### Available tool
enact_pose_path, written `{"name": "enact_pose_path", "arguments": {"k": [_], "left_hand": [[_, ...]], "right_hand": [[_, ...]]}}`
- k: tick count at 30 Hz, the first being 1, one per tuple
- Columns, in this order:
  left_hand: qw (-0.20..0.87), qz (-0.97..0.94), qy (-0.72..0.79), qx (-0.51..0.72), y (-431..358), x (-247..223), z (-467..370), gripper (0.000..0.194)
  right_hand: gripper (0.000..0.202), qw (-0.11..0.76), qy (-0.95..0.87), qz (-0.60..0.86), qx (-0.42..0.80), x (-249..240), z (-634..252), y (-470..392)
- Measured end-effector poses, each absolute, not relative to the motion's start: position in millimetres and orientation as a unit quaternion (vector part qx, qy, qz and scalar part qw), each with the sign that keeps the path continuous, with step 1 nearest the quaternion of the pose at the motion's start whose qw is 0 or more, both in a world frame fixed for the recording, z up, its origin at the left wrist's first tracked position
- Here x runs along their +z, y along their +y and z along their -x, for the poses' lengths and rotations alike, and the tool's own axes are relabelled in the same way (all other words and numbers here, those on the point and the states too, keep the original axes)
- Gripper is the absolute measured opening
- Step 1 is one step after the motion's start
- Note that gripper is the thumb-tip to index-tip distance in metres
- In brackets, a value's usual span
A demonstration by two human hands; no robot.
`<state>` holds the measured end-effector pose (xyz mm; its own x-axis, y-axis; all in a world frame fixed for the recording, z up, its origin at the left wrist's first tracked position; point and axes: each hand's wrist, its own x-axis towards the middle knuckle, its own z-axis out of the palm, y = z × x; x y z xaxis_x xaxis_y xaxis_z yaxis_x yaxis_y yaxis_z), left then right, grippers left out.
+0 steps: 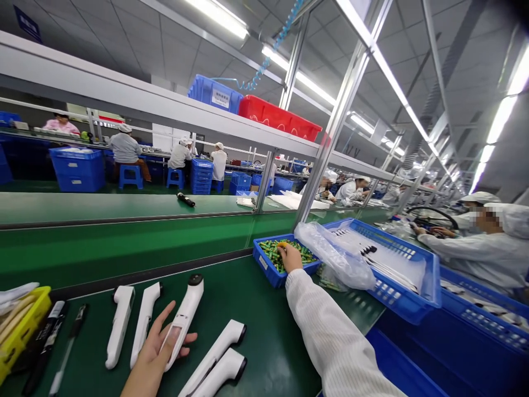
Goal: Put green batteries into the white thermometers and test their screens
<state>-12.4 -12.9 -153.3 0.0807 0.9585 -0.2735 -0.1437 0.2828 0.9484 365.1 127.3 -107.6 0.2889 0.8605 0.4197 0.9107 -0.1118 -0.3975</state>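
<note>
My left hand [159, 347] holds a white infrared thermometer [184, 314], its dark round end pointing up and away. The thumb lies along its front and the other fingers are spread behind it. Two similar white thermometers [120, 325] lie to the left of this hand, and two more [219, 355] to its right. In the small blue bin [270, 270] are many green and yellow batteries [308, 255]. My right hand [291, 258] reaches into that bin with its fingers bent down among the batteries; a yellow cover shows on one finger. What those fingertips grip is hidden.
Pens [68, 350] and a yellow basket [22, 331] are at the left. A clear plastic bag [336, 256] hangs over the large blue crate [430, 281] on the right. Co-workers in white sit at the far right. A metal post [326, 160] rises behind the bin.
</note>
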Motion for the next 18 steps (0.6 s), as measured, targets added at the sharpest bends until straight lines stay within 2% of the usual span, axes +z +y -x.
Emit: {"name": "enact_pose_path", "arguments": {"k": [3,7,10,14,18], "left_hand": [[0.655,-0.338,0.477,0.479,-17.4,-141.6,10.2,0.093],[0.711,-0.171,0.459,0.504,-26.0,-126.5,9.2,0.063],[0.74,-0.125,0.43,0.502,-29.1,-119.0,8.7,0.047],[0.749,-0.136,0.404,0.508,-24.7,-118.6,9.7,0.045],[0.687,-0.208,0.461,0.522,-17.1,-132.5,17.6,0.046]], "right_hand": [[0.022,0.363,-0.578,0.731,-0.025,-106.2,-364.2,125.0],[0.026,0.439,-0.547,0.713,-0.003,-110.0,-342.6,118.3],[0.022,0.465,-0.54,0.702,0.004,-115.0,-316.8,107.3],[0.026,0.444,-0.514,0.733,-0.019,-109.3,-302.9,90.7],[0.021,0.372,-0.504,0.778,-0.047,-91.8,-313.8,80.4]]}}
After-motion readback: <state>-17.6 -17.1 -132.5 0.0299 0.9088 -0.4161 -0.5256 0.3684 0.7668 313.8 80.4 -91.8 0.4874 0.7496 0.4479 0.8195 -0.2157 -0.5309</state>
